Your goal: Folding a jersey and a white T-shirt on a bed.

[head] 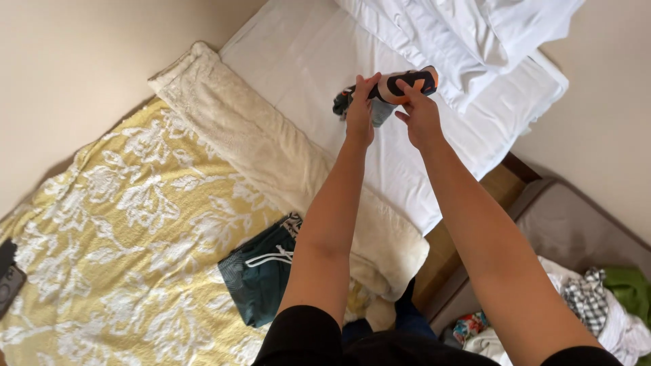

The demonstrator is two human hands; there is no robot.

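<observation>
Black sleeves cut off; both hands' fingers (367,85) part-hide rolled garment (400,85).

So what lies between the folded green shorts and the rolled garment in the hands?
In the head view, a folded cream fleece blanket lies between the green shorts and the rolled garment, then bare white sheet.

Two hands, left hand (359,112) and right hand (419,116), together grip one rolled garment (390,89). One white sheet (305,61) lies beneath them, one cream blanket (271,156) and one yellow floral spread (122,230) below-left, with one folded green shorts (261,274) nearer the elbows.
</observation>
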